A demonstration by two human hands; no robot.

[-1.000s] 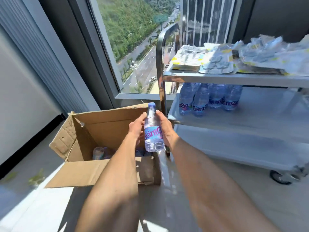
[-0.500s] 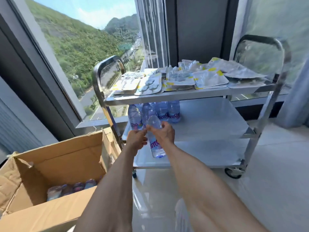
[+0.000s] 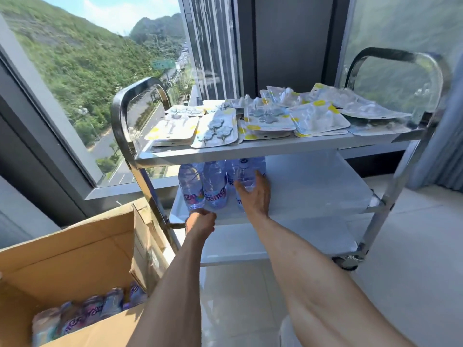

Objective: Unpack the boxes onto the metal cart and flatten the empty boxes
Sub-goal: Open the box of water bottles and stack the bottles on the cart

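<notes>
Two arms reach toward the cart (image 3: pixel 263 149): right hand (image 3: pixel 254 196) grips a bottle (image 3: pixel 246 175) on its middle shelf; left hand (image 3: pixel 200 221), fingers curled and holding nothing, hovers at that shelf's edge.

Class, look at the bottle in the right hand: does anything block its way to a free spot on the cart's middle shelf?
Nothing visible does. The right hand holds the bottle over the middle shelf, beside the bottles already standing there; the shelf to its right is bare.

High-rise room: floor-to-ceiling window (image 3: pixel 75 71) over a hillside road, tiled floor (image 3: pixel 413 246), curtain (image 3: pixel 448 136).
</notes>
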